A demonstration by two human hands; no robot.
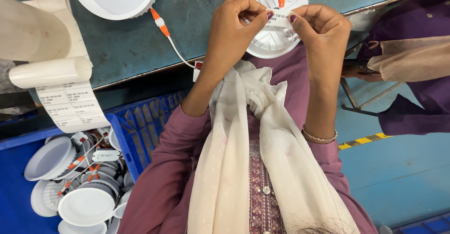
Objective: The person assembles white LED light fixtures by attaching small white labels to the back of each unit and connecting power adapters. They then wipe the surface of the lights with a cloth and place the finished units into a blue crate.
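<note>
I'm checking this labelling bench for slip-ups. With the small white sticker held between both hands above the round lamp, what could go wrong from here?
1. The sticker is pinched by fingertips of the left hand and right hand; it might curl or stick to the fingers.
2. It could land crooked on the ribbed back of the lamp.
3. The lamp overhangs the table edge, so a push may tip it off.

Dark teal workbench (197, 13) with metal edge, above blue painted floor (403, 177)

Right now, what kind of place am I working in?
Probably a light-fitting assembly or labelling line: both hands hold a small label over a white round downlight, a label roll lies nearby, and a blue crate holds more lights.
</note>
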